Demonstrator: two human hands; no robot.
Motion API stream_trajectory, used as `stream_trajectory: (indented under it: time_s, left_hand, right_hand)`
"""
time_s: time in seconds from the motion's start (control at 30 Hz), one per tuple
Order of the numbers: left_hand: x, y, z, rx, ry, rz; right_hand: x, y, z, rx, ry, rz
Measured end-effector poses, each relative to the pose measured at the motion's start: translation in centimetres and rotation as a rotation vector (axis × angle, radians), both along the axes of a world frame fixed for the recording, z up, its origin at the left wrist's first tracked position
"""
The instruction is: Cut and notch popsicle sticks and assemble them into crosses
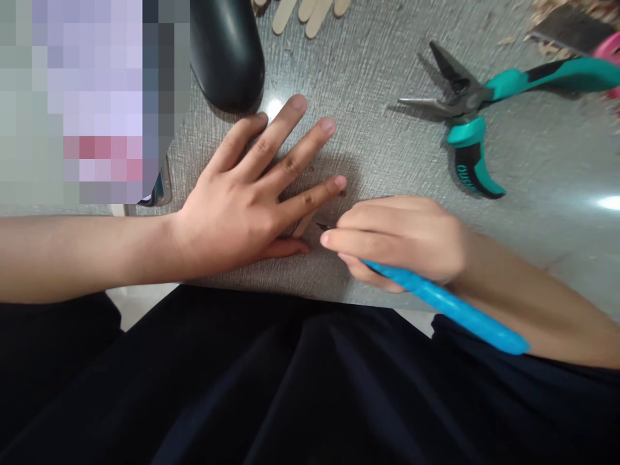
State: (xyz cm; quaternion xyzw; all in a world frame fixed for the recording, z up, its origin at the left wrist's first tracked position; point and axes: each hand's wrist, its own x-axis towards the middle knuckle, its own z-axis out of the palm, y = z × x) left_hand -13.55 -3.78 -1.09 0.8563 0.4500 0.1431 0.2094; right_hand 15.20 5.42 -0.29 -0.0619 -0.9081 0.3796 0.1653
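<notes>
My left hand [247, 194] lies flat on the grey table [378, 148], fingers spread, pressing down a small wooden stick [304, 225] that shows only between the fingers and thumb. My right hand [402, 239] is closed round a blue-handled tool [450, 303], held like a pen. Its dark tip touches the stick just right of my left thumb. The handle runs back along my right forearm.
Teal-and-black long-nose pliers [467, 110] lie open at the back right. Several wooden sticks [305, 13] sit at the far edge beside a black rounded object [225, 51]. Wood shavings and a pink item [611, 51] are at the top right corner. My dark clothing fills the foreground.
</notes>
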Motion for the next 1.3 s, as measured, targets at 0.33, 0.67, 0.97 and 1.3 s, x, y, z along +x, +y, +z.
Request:
stream_trajectory:
  time_s: [0.33, 0.67, 0.97, 1.3]
  left_hand:
    - [0.0, 0.2, -0.3, 0.027, 0.017, 0.003]
    - [0.0, 0.2, -1.3, 0.046, -0.040, 0.031]
    - [-0.6, 0.7, -1.5, 0.041, -0.042, -0.001]
    - [-0.3, 0.5, -0.9, 0.031, 0.025, -0.014]
  right_hand:
    - [0.3, 0.9, 0.5, -0.024, -0.020, -0.172]
    - [0.2, 0.8, 0.2, 0.051, -0.054, -0.177]
    - [-0.2, 0.9, 0.6, 0.032, -0.038, -0.164]
    - [0.3, 1.1, 0.0, 0.004, -0.061, -0.157]
